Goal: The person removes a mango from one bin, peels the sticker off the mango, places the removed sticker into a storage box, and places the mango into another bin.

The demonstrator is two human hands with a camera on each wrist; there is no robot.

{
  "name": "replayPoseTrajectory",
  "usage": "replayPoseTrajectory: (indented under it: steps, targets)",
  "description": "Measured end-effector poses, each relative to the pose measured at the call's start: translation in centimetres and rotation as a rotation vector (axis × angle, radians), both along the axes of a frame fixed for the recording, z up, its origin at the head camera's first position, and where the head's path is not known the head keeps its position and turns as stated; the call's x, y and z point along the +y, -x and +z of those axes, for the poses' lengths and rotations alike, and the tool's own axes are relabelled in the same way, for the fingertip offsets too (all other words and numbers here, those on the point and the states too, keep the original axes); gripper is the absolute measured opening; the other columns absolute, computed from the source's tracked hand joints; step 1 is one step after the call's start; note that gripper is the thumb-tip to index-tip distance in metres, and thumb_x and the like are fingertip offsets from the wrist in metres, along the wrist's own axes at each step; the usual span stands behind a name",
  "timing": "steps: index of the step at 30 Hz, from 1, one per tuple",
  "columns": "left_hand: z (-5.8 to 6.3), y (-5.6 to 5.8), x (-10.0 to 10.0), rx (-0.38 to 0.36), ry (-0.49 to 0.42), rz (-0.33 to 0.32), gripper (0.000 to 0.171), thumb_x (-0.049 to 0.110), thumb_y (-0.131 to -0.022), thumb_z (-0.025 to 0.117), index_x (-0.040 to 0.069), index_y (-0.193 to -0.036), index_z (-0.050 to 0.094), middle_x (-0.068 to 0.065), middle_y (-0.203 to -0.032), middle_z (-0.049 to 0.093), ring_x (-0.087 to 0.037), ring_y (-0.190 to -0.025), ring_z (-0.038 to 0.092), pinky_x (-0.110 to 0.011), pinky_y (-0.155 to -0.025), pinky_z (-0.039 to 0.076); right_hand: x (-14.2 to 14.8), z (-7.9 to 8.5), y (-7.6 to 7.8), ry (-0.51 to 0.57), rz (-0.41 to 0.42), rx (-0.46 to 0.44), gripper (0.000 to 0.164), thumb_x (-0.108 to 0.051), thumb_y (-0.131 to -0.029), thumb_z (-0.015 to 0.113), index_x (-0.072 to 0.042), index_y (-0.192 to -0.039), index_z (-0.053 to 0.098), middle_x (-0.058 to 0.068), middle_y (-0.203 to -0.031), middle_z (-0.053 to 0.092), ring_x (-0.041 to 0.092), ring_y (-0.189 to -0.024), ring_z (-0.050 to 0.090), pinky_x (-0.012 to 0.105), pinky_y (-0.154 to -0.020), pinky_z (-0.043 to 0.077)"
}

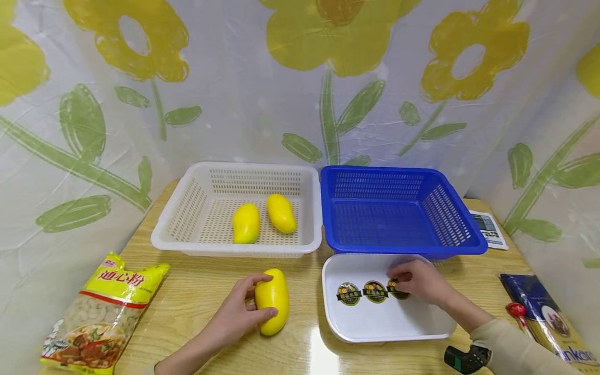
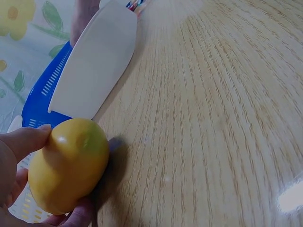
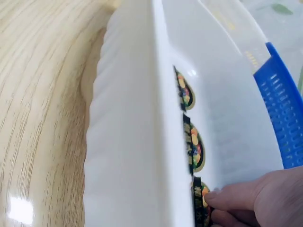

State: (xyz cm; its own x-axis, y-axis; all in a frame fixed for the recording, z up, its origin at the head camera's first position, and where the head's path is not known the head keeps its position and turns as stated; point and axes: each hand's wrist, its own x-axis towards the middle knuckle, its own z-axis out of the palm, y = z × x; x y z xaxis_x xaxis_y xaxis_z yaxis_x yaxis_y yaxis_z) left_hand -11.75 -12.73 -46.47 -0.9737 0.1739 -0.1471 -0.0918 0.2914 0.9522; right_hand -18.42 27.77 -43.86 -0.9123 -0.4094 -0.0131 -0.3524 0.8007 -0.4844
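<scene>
My left hand [image 1: 239,307] grips a yellow mango [image 1: 273,302] on the wooden table, thumb on one side and fingers on the other. In the left wrist view the mango [image 2: 71,165] shows a greenish patch at one end. My right hand [image 1: 419,281] reaches into a white tray [image 1: 389,328] and pinches at the rightmost of three round fruit stickers [image 1: 398,289], covering part of it. The other two stickers, the left one [image 1: 349,294] and the middle one [image 1: 375,291], lie in a row beside it. In the right wrist view the thumb is at the sticker's edge [image 3: 202,203].
Behind stand a white basket [image 1: 187,246] with two mangoes [image 1: 246,224] and a blue basket [image 1: 384,221]. A pasta bag [image 1: 105,317] lies at the left. To the right are a blue-and-yellow packet [image 1: 548,317], a red spoon [image 1: 516,310] and a printed card [image 1: 489,230].
</scene>
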Motion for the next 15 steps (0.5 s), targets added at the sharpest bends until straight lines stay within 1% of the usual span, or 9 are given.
replayPoseTrajectory:
  steps: [2,4,8,11,14,15]
  targets:
    - [0.0,0.0,0.1,-0.001,-0.001,0.001,0.06,0.015,-0.078,0.084,0.014,-0.13,0.055,-0.021,-0.139,0.037,-0.039,-0.118,0.052,-0.036,-0.083,0.056,0.1,0.1,0.1,0.02,-0.015,-0.034,0.021,-0.002,-0.077,0.075,-0.002,-0.099,0.076,0.005,-0.097,0.07,0.013,-0.083,0.063,0.024,-0.068,0.051]
    - [0.1,0.0,0.1,-0.004,-0.004,0.0,0.06,0.015,-0.078,0.084,0.014,-0.13,0.055,-0.021,-0.139,0.036,-0.039,-0.118,0.052,-0.035,-0.083,0.056,0.1,0.2,0.0,0.045,-0.023,-0.072,0.023,-0.001,-0.078,0.074,0.0,-0.101,0.075,0.007,-0.099,0.07,0.017,-0.085,0.064,0.024,-0.07,0.052]
    - [0.2,0.0,0.1,-0.008,-0.014,-0.005,0.06,0.014,-0.078,0.083,0.013,-0.131,0.054,-0.022,-0.14,0.036,-0.038,-0.117,0.052,-0.036,-0.081,0.057,0.2,0.3,-0.2,0.146,-0.027,-0.168,0.028,0.002,-0.079,0.073,0.006,-0.107,0.071,0.014,-0.105,0.069,0.025,-0.091,0.067,0.023,-0.071,0.054]
    - [0.2,-0.1,0.1,-0.011,-0.03,-0.005,0.061,0.012,-0.078,0.083,0.012,-0.132,0.054,-0.023,-0.139,0.035,-0.037,-0.116,0.053,-0.036,-0.08,0.057,0.3,0.5,-0.2,0.198,0.006,-0.209,0.031,0.003,-0.081,0.071,0.011,-0.111,0.067,0.02,-0.109,0.067,0.03,-0.095,0.066,0.025,-0.074,0.056]
    - [0.2,-0.1,0.1,-0.02,-0.039,-0.004,0.061,0.011,-0.079,0.082,0.012,-0.133,0.053,-0.023,-0.14,0.035,-0.037,-0.116,0.054,-0.037,-0.079,0.057,0.3,1.1,-0.2,0.16,0.067,-0.179,0.032,-0.001,-0.082,0.073,0.01,-0.111,0.067,0.02,-0.11,0.067,0.031,-0.096,0.066,0.029,-0.077,0.056]
    - [0.2,-0.1,0.0,-0.024,-0.042,-0.003,0.061,0.011,-0.079,0.082,0.012,-0.133,0.053,-0.022,-0.14,0.034,-0.037,-0.116,0.054,-0.037,-0.079,0.057,0.2,1.4,-0.1,0.152,0.09,-0.185,0.032,-0.002,-0.083,0.073,0.01,-0.112,0.066,0.02,-0.111,0.067,0.031,-0.096,0.066,0.03,-0.077,0.056]
